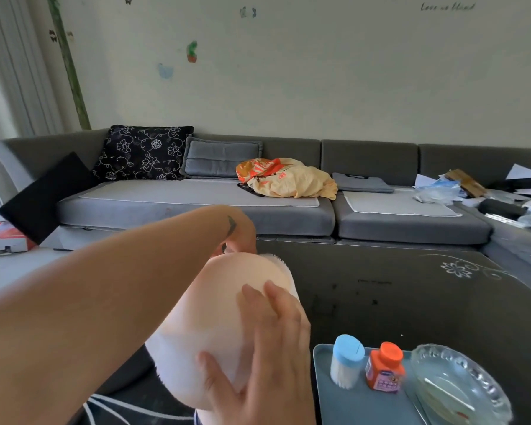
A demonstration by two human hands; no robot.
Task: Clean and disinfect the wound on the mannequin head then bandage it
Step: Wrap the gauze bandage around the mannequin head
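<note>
A pale bald mannequin head stands on the dark table, its back toward me. A white bandage wraps its lower part, and a frayed white edge shows at the top right. My right hand lies flat against the head's near right side, fingers spread. My left hand reaches over the top to the far side of the head. Its fingers are mostly hidden, so I cannot see what they hold. The wound is out of sight.
A blue tray at the lower right carries a blue-capped cotton swab jar, an orange bottle and a glass dish. A grey sofa with cushions and clutter runs behind the dark table.
</note>
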